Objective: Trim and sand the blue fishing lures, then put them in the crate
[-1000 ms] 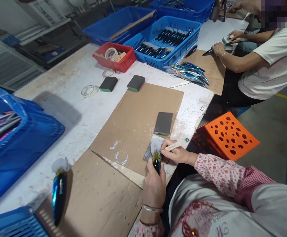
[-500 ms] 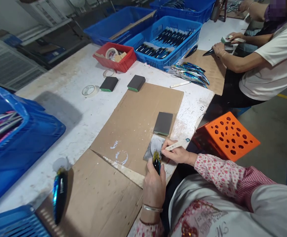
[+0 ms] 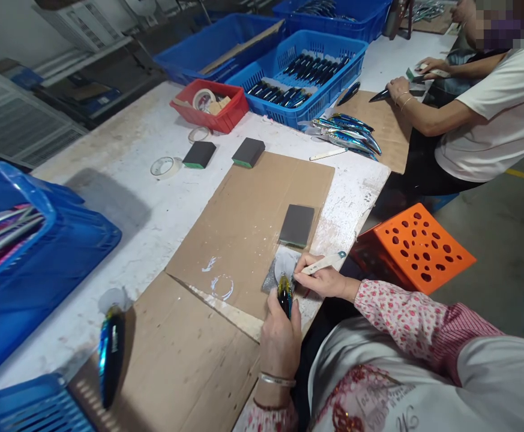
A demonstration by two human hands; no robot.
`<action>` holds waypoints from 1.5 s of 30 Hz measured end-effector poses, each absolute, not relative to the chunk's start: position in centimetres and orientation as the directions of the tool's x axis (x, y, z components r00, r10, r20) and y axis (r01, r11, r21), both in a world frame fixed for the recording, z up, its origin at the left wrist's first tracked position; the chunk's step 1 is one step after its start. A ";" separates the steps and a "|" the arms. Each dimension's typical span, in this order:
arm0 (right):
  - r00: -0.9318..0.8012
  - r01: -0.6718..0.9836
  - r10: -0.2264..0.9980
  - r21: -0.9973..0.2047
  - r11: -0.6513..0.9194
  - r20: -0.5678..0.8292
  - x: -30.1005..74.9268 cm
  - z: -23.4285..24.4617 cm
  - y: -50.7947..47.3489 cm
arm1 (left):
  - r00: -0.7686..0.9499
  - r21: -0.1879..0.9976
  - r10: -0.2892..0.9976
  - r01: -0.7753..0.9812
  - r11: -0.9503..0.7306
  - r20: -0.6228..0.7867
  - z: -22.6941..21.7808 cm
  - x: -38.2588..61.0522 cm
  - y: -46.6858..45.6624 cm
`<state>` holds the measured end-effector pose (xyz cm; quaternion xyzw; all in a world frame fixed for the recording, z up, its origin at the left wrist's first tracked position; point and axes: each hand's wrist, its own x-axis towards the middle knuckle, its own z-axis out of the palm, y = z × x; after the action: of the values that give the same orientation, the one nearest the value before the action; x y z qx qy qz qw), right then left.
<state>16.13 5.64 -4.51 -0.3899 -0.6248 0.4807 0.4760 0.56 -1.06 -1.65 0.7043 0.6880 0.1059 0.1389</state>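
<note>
My left hand (image 3: 280,336) is wrapped round a dark fishing lure (image 3: 284,295), with its yellowish end and clear rounded lip pointing away from me. In my right hand (image 3: 319,281) is a slim, pale, flat-handled tool (image 3: 327,263) with a blue-green spot at its far end. Its working tip is by the lure's lip; I cannot make out the tip's shape. Beneath the lip lies a small grey speckled pad (image 3: 271,277). Just beyond it, a dark grey sanding block (image 3: 296,224) rests on a cardboard sheet (image 3: 243,222).
Two sanding blocks (image 3: 199,155), a tape roll (image 3: 165,167) and a red bin (image 3: 216,111) stand farther back. Blue crates (image 3: 307,108) hold lures. Another lure (image 3: 111,354) lies at left. A co-worker (image 3: 487,114) works at right, near an orange stool (image 3: 426,246).
My hands, the lure and the tool stay almost in place. The view has shifted very slightly. The co-worker's hands have moved a little.
</note>
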 end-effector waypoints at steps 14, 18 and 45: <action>-0.238 0.002 0.945 -0.973 0.229 0.222 16.1 -4.5 5.7 | 0.016 0.319 0.999 0.948 -0.003 -0.037 -2.2 0.5 -1.3; -0.285 -0.020 0.938 -0.979 0.202 0.199 16.2 -4.6 5.7 | 0.009 0.336 1.000 0.942 -0.004 -0.014 -2.4 0.4 -1.3; -0.266 -0.002 0.951 -0.987 0.160 0.155 16.4 -4.3 5.3 | 0.027 0.267 0.999 0.963 -0.020 -0.025 -2.3 0.5 -1.3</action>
<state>16.41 5.28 -4.26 -0.3920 -0.6057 0.5159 0.4619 0.45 -1.28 -2.26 0.7090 0.6921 0.0851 0.1053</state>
